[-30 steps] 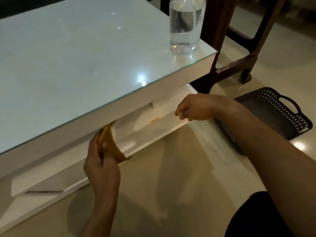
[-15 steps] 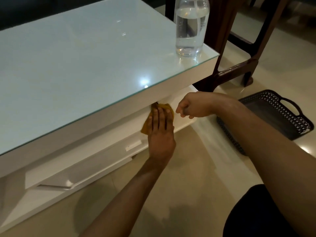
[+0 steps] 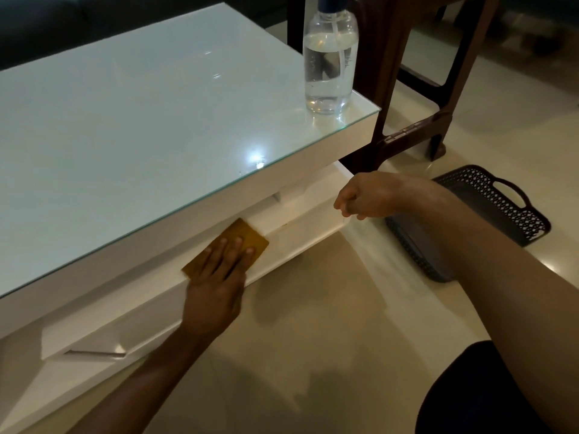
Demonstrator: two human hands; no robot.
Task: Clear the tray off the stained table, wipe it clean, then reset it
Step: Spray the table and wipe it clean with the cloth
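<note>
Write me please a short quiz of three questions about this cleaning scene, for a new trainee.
1. True or false: the tray stands on the glass top.
2. Which hand presses the yellow cloth on the lower shelf? A) left B) right
3. Fill in: the bottle stands near the table's far right ____.

Key:
1. False; it lies on the floor.
2. A; the left hand lies flat on it, while the right hand is curled near the shelf's end.
3. corner

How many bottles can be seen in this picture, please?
1. A clear bottle with a blue cap stands upright on the near right corner of the glass-topped table, partly filled with clear liquid. Others may be outside the view.
</note>
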